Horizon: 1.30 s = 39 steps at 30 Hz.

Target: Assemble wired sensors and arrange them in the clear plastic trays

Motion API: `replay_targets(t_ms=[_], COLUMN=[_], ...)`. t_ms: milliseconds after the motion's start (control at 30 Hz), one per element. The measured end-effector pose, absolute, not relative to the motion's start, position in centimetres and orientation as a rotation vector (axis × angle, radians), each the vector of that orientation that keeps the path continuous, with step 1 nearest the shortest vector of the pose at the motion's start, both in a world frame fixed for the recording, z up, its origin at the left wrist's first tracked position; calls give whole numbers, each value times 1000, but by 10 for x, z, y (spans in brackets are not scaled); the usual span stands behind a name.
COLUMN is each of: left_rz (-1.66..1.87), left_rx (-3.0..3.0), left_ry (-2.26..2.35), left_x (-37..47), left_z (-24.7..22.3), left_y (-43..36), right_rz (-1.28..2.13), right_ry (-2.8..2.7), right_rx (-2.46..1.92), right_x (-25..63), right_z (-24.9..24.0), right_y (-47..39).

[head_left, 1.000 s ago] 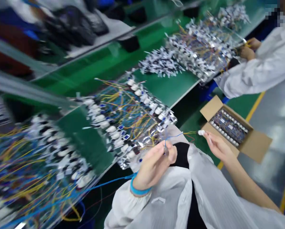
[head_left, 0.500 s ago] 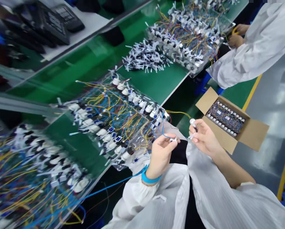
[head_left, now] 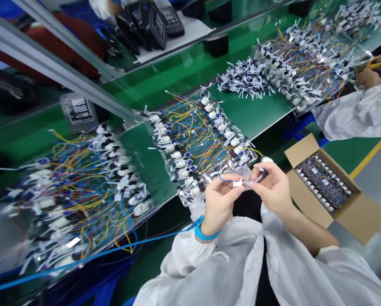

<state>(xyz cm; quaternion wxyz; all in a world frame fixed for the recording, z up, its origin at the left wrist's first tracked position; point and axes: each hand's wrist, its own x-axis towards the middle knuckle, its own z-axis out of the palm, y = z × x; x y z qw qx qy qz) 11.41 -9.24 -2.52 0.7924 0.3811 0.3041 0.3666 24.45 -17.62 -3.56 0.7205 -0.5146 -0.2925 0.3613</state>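
Observation:
My left hand (head_left: 220,199), with a blue strap on its wrist, pinches a small white tag-like piece (head_left: 238,183) between thumb and fingers; a blue wire loops beside it. Close on its right, my right hand (head_left: 275,187) has its fingers closed on a thin cable end with a dark part and a pale tip (head_left: 263,171). A white round part (head_left: 266,160) on yellow wires shows just behind the right fingers. Both hands are over the front edge of the bench, beside a clear plastic bag (head_left: 220,165) under a bundle of wired parts (head_left: 196,138).
A second wired bundle (head_left: 91,191) lies at left, another (head_left: 311,63) farther right. Between them is a pile of white-tagged pieces (head_left: 244,78). An open carton (head_left: 362,212) with wired parts stands low right. A co-worker's hands (head_left: 368,76) work at far right. A blue cord (head_left: 114,253) crosses lower left.
The view has swung left, so the bench and carton appear farther right. My hands have come together, and the right hand's cable end is now close to the left hand's white piece.

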Motion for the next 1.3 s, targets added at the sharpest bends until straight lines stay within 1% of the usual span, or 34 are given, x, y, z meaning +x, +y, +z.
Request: replay_targets(t_ms=[233,400,600,867,1100,1300], left_rz=[805,803,814,869,929,899], left_rx=[894,876,875,1060,1120,1266], left_ry=[681,671,702,741,747,681], left_x=[101,99,97,95,95,91], left_z=[-42,-44,-48,-37,-31,-31], left_y=[-88,-86,-86,-85,-87,-83], right_rz=[848,824,879,817,803,753], right_ry=[-697,-650,-693,-647,-752,-906], right_rx=[-1199,-1203,-1162,-1214,-1322,-1359], right_x=[241,237,232,226,232,240], right_z=[-16,-20,-21,-25,-22,-28], right_y=[-164,-164,-163,-160,-164,-167])
